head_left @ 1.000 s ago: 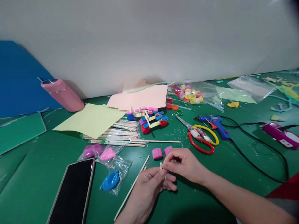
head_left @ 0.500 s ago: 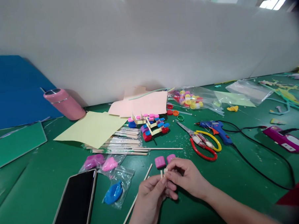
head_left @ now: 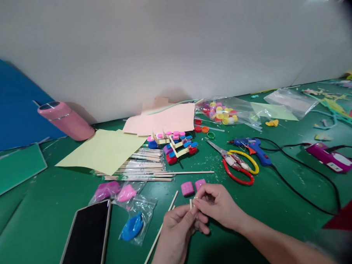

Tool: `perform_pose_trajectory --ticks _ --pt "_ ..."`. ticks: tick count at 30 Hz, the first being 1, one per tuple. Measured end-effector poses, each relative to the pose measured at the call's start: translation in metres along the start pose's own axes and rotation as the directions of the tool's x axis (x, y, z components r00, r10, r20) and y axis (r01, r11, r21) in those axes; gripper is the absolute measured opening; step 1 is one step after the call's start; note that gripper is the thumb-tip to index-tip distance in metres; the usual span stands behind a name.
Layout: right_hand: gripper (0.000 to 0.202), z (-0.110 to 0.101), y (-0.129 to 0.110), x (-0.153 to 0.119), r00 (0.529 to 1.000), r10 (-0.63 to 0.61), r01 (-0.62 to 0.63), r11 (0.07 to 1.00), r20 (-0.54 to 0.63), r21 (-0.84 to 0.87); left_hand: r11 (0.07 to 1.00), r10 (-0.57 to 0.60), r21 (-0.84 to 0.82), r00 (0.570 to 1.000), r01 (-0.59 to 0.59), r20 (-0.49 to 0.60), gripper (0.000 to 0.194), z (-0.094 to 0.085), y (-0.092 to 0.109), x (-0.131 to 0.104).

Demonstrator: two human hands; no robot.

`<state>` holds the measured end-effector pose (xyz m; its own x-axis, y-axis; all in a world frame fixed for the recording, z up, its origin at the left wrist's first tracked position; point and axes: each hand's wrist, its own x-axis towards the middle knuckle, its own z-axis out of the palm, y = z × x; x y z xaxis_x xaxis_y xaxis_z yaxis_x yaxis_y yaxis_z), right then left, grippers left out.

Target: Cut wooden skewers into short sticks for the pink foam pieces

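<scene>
Short pale wooden sticks (head_left: 191,203) stand up between my fingertips at the lower middle. My left hand (head_left: 181,225) is closed round their lower part. The thumb and forefinger of my right hand (head_left: 217,204) pinch a stick's upper end, touching my left fingers. Just beyond lie two pink clay blocks (head_left: 187,188), the right one partly behind my right hand. A long thin stick (head_left: 157,238) lies beside my left hand. Further back stand small stick frames with coloured clay pieces (head_left: 181,149). How many sticks I hold is hard to tell.
Scissors (head_left: 238,166), a blue glue gun (head_left: 254,148) and its cable are on the right. A phone (head_left: 84,239), bagged clay (head_left: 132,226), bundled sticks (head_left: 142,164) and yellow paper (head_left: 103,150) are on the left. A pink bottle (head_left: 66,120) leans by the white wall.
The view has shifted slightly, so the table objects appear a little further left and higher. My right fingertips have moved slightly at the sticks, and fewer stick ends show.
</scene>
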<state>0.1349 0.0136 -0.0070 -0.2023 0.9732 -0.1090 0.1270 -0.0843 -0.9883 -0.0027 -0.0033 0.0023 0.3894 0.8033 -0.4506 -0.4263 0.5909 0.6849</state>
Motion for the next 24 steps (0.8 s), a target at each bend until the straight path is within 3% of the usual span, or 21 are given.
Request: perform_pose_trajectory --ticks 6,24 --pt "0.017 -0.0014 0.0018 -0.0007 0.999 0.046 -0.047 0.997 0.02 0.066 0.996 -0.068 -0.059 0.995 0.072 0.076 0.021 -0.0036 0.0036 -0.0024" --pt "0.016 -0.0012 0.0022 -0.0019 0.998 -0.025 0.021 0.996 0.051 0.084 0.997 0.009 0.082 0.995 -0.017 0.101 0.021 -0.0019 -0.0001 -0.0022"
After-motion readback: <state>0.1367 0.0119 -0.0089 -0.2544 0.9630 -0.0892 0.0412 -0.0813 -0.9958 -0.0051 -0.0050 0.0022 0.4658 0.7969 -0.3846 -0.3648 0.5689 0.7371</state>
